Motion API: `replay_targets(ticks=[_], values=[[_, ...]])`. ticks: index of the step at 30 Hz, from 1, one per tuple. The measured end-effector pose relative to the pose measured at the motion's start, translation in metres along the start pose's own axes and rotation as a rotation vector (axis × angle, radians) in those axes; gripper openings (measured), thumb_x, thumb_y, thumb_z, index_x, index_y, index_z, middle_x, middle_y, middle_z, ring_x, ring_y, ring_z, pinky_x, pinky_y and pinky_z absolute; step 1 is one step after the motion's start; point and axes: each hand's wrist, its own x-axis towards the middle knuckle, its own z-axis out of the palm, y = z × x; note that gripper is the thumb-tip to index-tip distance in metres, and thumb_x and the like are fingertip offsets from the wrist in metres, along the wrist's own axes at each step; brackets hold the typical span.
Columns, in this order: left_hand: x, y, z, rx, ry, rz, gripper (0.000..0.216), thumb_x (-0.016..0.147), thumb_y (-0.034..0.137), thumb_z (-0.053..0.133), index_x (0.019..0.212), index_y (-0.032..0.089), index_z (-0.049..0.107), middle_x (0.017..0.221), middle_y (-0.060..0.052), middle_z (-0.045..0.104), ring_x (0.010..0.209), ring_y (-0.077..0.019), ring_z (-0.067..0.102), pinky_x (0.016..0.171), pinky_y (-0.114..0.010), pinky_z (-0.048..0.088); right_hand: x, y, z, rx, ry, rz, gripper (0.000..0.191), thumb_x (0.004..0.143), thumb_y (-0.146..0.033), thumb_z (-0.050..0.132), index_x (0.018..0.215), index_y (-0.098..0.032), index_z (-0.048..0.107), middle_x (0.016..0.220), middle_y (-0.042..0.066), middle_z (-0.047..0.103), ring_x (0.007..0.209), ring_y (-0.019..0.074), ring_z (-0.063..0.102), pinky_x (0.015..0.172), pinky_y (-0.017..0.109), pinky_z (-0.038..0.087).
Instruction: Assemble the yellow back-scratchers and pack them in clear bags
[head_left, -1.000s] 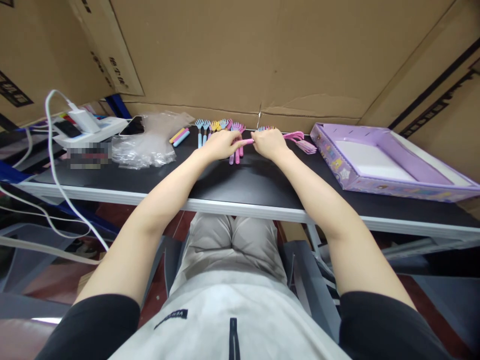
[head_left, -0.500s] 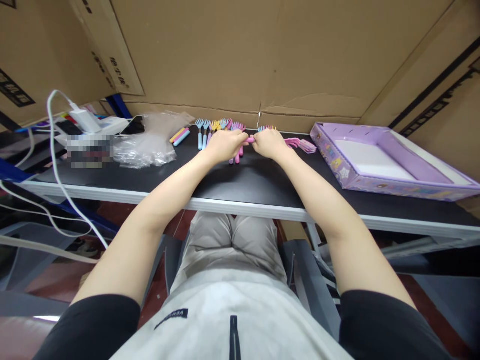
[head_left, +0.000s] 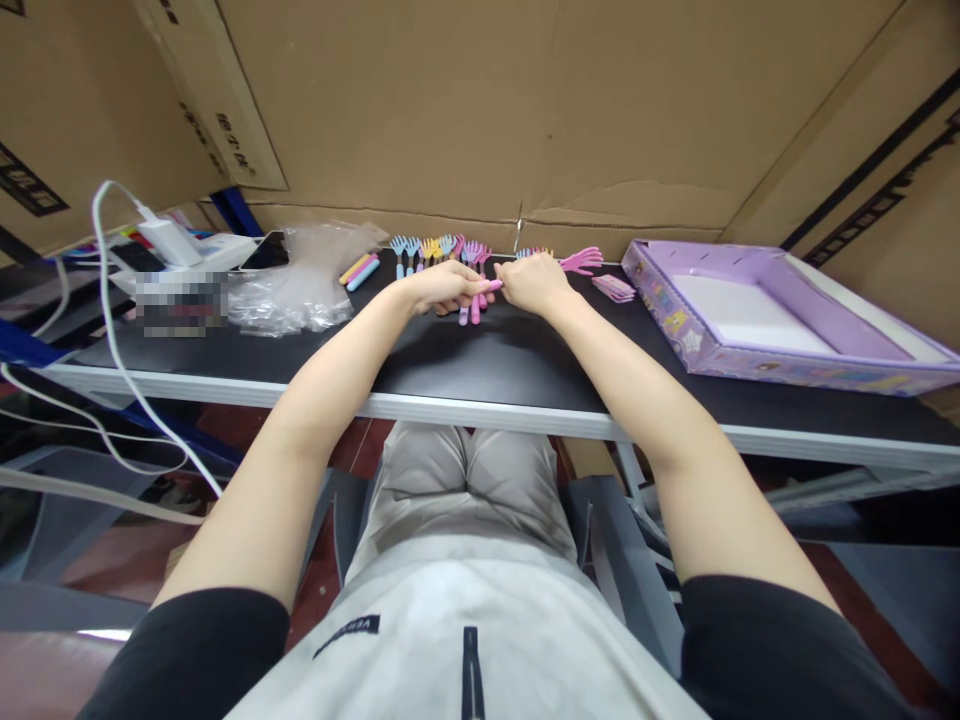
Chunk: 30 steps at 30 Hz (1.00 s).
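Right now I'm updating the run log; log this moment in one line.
left hand: grips pink handle; right hand: curled, contents hidden; pink claw: beside right hand; purple box: far right

Our left hand (head_left: pixel 450 287) has turned, showing more fingers. Past our right hand (head_left: pixel 534 284), the pink claw (head_left: pixel 583 261) has swung away from the pink stack (head_left: pixel 613 289).

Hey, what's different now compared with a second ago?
The left hand has turned at the wrist, still holding the pink handle. Beside the right hand, the pink claw-shaped head has swung away from the person, toward the cardboard wall. No release is visible. The purple tray, plastic bags and pink stack stayed put.
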Motion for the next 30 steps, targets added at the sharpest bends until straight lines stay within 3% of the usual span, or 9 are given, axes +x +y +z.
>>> replay_targets(ticks=[3, 9, 15, 21, 24, 27, 30], values=[[0.000, -0.005, -0.001, 0.068, 0.027, 0.046, 0.065, 0.093, 0.082, 0.082, 0.079, 0.019, 0.075, 0.052, 0.001, 0.051, 0.045, -0.0116, 0.040, 0.052, -0.029, 0.028, -0.001, -0.002, -0.001, 0.004, -0.006, -0.011, 0.053, 0.116, -0.020, 0.036, 0.136, -0.006, 0.083, 0.124, 0.030, 0.085, 0.113, 0.0370, 0.081, 0.086, 0.039, 0.045], [0.010, -0.027, -0.001, 0.549, 0.404, 0.327, 0.046, 0.107, 0.061, 0.068, 0.088, 0.021, 0.083, 0.070, -0.006, 0.074, 0.080, -0.0254, 0.074, 0.073, -0.032, 0.048, -0.009, 0.002, -0.003, 0.098, -0.043, -0.031, 0.046, 0.118, -0.025, 0.042, 0.142, -0.002, 0.074, 0.128, 0.032, 0.082, 0.121, 0.0397, 0.077, 0.090, 0.038, 0.043], [0.014, -0.042, -0.011, 0.729, 0.493, 0.432, 0.033, 0.109, 0.043, 0.062, 0.103, 0.022, 0.087, 0.101, -0.013, 0.082, 0.103, -0.0295, 0.078, 0.082, -0.034, 0.052, -0.002, 0.012, 0.015, 0.226, 0.072, -0.141, 0.045, 0.119, -0.021, 0.038, 0.149, -0.005, 0.067, 0.143, 0.029, 0.075, 0.132, 0.0362, 0.068, 0.102, 0.040, 0.043], [0.013, -0.039, -0.007, 0.800, 0.483, 0.396, 0.037, 0.112, 0.041, 0.057, 0.110, 0.019, 0.086, 0.112, -0.018, 0.084, 0.113, -0.0333, 0.080, 0.088, -0.036, 0.053, 0.004, 0.017, 0.024, 0.287, 0.092, -0.135, 0.039, 0.114, -0.009, 0.040, 0.136, -0.009, 0.073, 0.136, 0.026, 0.078, 0.126, 0.0347, 0.069, 0.100, 0.038, 0.044], [0.014, -0.034, -0.008, 0.729, 0.458, 0.350, 0.039, 0.113, 0.045, 0.057, 0.106, 0.019, 0.085, 0.102, -0.015, 0.084, 0.110, -0.0337, 0.080, 0.089, -0.037, 0.052, 0.009, 0.025, 0.028, 0.275, 0.174, -0.167, 0.034, 0.110, -0.008, 0.045, 0.124, -0.012, 0.075, 0.123, 0.024, 0.080, 0.114, 0.0357, 0.069, 0.093, 0.040, 0.043], [0.012, -0.025, -0.011, 0.526, 0.351, 0.290, 0.047, 0.113, 0.057, 0.059, 0.093, 0.019, 0.078, 0.076, -0.008, 0.075, 0.086, -0.0279, 0.075, 0.080, -0.035, 0.049, 0.014, 0.032, 0.031, 0.237, 0.225, -0.235, 0.033, 0.108, -0.008, 0.045, 0.119, -0.014, 0.076, 0.115, 0.022, 0.080, 0.107, 0.0354, 0.067, 0.089, 0.041, 0.040], [0.004, -0.017, -0.017, 0.227, 0.164, 0.183, 0.057, 0.107, 0.071, 0.068, 0.084, 0.019, 0.071, 0.063, -0.002, 0.061, 0.058, -0.0159, 0.053, 0.064, -0.031, 0.039, 0.017, 0.033, 0.032, 0.186, 0.240, -0.291, 0.034, 0.109, -0.009, 0.044, 0.117, -0.015, 0.076, 0.110, 0.021, 0.079, 0.102, 0.0344, 0.065, 0.087, 0.042, 0.038]])
